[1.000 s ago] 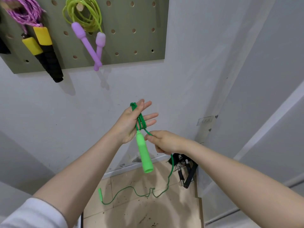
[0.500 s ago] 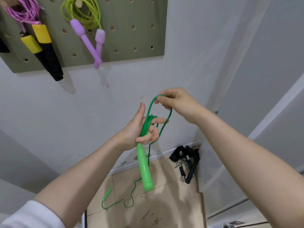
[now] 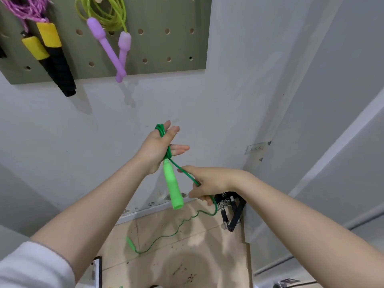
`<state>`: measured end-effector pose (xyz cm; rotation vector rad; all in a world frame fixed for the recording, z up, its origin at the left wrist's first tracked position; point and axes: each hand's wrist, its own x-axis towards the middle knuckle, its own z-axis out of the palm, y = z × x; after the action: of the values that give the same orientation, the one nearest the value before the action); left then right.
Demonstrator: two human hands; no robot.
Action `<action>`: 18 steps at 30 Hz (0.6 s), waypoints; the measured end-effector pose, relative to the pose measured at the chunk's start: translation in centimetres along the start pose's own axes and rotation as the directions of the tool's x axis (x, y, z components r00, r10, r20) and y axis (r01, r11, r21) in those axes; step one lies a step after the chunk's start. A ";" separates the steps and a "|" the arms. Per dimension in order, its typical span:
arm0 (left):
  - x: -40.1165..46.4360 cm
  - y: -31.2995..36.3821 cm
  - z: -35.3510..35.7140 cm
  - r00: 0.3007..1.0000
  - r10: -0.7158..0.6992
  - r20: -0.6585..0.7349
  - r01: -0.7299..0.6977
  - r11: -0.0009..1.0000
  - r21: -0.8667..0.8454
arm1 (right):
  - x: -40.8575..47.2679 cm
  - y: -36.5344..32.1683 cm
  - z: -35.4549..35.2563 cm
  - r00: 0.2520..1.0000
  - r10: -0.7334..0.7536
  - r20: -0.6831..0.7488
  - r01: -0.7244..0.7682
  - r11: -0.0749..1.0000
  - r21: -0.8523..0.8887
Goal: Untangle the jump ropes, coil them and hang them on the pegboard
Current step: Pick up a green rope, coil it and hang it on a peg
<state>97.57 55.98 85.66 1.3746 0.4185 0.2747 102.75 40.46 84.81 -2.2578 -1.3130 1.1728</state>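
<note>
The green rope (image 3: 162, 134) lay looped round the spread, straight fingers of the left hand (image 3: 159, 147), one green handle (image 3: 173, 188) dangling below that hand. Half a second earlier the right hand (image 3: 209, 182) had been up above the left hand laying a loop; now it had dropped below and to the right of it, fingers curled round the slack cord. That suggested another turn was coming (several were already on). The far handle (image 3: 130, 242) trailed on the floor (image 3: 187, 256) far below the left hand, so coiling was unfinished. Above the left hand, the pegboard (image 3: 166, 15) held two ropes.
</note>
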 end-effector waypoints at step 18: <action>-2.3 2.0 3.4 0.792 0.052 0.608 0.144 0.952 -0.269 | -0.1 2.8 -2.1 0.887 -0.004 -0.462 0.264 0.825 0.499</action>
<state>97.11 52.30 88.40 1.0693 -0.1351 -0.1556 106.04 39.18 84.54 -1.8119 -0.8032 0.7776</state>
